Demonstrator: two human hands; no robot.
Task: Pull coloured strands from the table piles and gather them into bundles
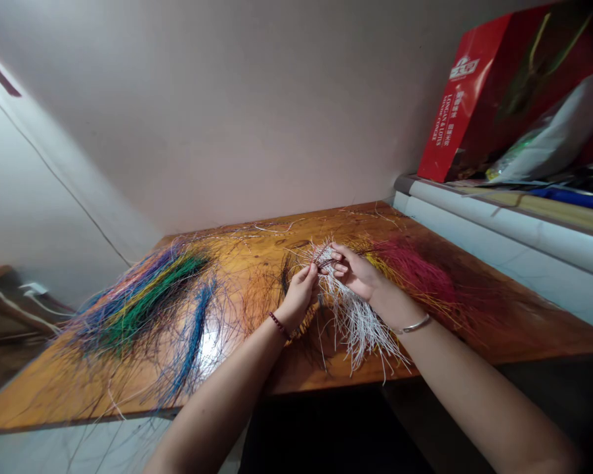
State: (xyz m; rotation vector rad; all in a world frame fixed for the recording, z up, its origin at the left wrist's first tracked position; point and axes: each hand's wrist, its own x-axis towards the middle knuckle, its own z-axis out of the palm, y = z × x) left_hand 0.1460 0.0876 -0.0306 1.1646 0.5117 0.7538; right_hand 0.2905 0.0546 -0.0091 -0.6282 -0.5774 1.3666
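Thin brown strands [323,262] stretch between my two hands above the table. The thumb and fingers of my left hand [300,293] pinch them at one end. My right hand [356,271] has its fingers curled around the same strands, palm partly toward me. Beneath and beside the hands lies a bundle of white strands [358,322], fanning toward the table's near edge. Some black strands [285,275] lie just left of the hands. Whether the brown strands are knotted or twisted is too small to tell.
Purple, yellow and green strands [143,303] lie at the left, with a blue bundle [194,336] nearer the middle. Magenta strands [418,266] and yellow ones are at the right. The wooden table [484,322] meets a wall; a red box [462,99] stands on a right-hand ledge.
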